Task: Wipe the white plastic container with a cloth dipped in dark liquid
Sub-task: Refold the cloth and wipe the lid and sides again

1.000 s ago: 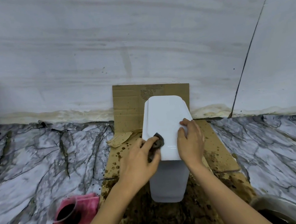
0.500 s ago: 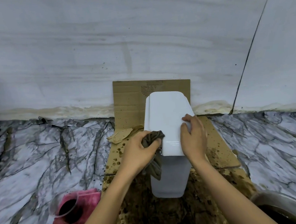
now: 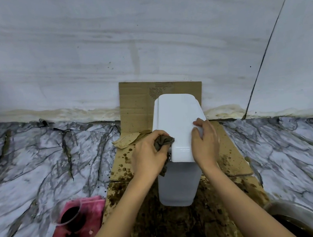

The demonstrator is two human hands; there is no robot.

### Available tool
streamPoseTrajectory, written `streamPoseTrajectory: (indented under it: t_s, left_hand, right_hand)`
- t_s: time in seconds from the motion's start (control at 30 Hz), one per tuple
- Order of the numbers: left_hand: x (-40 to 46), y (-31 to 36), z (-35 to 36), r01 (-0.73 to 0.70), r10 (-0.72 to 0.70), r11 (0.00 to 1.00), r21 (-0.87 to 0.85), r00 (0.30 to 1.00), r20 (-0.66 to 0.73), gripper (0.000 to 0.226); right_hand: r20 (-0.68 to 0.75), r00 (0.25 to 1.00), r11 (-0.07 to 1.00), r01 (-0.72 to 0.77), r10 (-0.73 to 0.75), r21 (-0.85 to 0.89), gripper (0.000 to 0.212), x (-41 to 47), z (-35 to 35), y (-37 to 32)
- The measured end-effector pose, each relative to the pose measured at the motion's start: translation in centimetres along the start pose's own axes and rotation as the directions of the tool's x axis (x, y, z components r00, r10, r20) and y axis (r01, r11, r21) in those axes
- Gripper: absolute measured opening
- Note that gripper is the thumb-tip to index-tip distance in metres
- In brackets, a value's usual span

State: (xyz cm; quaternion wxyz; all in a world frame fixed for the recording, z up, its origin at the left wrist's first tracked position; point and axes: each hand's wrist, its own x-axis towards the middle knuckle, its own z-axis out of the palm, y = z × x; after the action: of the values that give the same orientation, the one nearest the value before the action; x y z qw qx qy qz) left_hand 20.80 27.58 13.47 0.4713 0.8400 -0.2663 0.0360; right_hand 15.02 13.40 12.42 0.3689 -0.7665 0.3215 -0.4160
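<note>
**Two hands on the container — wiping in hand**

I judge the wipe is mid-step: my left hand (image 3: 148, 155) is clenched round the dark damp cloth (image 3: 163, 141), pressing it to the left edge of the white plastic container (image 3: 179, 127), which stands upright on stained cardboard (image 3: 229, 149). My right hand (image 3: 205, 144) lies half-open, fingers curled over its right side, steadying it. Next — drag the cloth across the lid.
</note>
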Motion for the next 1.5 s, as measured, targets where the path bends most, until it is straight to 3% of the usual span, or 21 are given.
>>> streamPoseTrajectory:
  t_s: [0.17, 0.3, 0.47, 0.57, 0.7, 0.9, 1.07, 1.23, 1.37, 1.5]
  left_hand:
    - [-0.6, -0.5, -0.5, -0.062, 0.059, 0.998, 0.027, 0.995, 0.084, 0.023]
    - [-1.0, -0.8, -0.8, -0.165, 0.144, 0.973, 0.163, 0.981, 0.134, 0.036]
    - [-1.0, -0.7, -0.7, -0.140, 0.110, 0.978, 0.154, 0.976, 0.186, 0.040]
    - [-1.3, -0.6, -1.3, -0.210, 0.134, 0.926, 0.314, 0.960, 0.247, 0.047]
    - [-1.2, 0.4, -1.9, -0.275, 0.192, 0.810, 0.518, 0.959, 0.208, 0.043]
    - [-1.6, -1.6, -2.8, -0.058, 0.061, 0.940, 0.337, 0.998, 0.001, 0.026]
    - [-2.7, -1.3, -0.5, -0.194, 0.186, 0.967, 0.166, 0.980, 0.065, 0.028]
    - [-3.9, -3.7, 0.1, -0.297, 0.279, 0.926, 0.233, 0.954, 0.107, 0.041]
    - [-3.5, -3.9, -0.6, -0.222, 0.234, 0.945, 0.241, 0.972, -0.024, 0.037]
    - [-3.5, -3.5, 0.4, -0.295, 0.289, 0.942, 0.161, 0.955, 0.059, 0.039]
  right_hand:
    - [-0.005, 1.000, 1.000, 0.001, -0.001, 0.011, 0.024, -0.1, 0.0, 0.0]
    - [-0.009, 1.000, 1.000, 0.011, -0.011, 0.027, 0.027, -0.1, 0.2, -0.1]
    - [-0.026, 1.000, 0.999, 0.011, -0.011, 0.031, 0.032, 0.0, 0.1, 0.2]
    - [-0.020, 1.000, 1.000, 0.013, -0.012, 0.029, 0.036, -0.2, 0.3, 0.1]
    - [-0.012, 1.000, 1.000, 0.023, -0.023, 0.016, 0.034, -0.4, 0.3, 0.2]
    - [-0.017, 1.000, 1.000, 0.025, -0.024, 0.014, 0.026, -0.3, 0.3, 0.3]
    - [-0.018, 1.000, 1.000, 0.017, -0.017, 0.020, 0.024, -0.1, 0.3, 0.2]
    - [-0.022, 0.999, 0.999, 0.030, -0.030, 0.016, 0.027, -0.1, 0.4, 0.5]
    - [-0.024, 0.999, 0.999, 0.023, -0.023, 0.027, 0.039, -0.1, 0.4, 0.4]
    - [-0.028, 0.999, 0.999, 0.023, -0.023, 0.029, 0.038, -0.1, 0.3, 0.5]
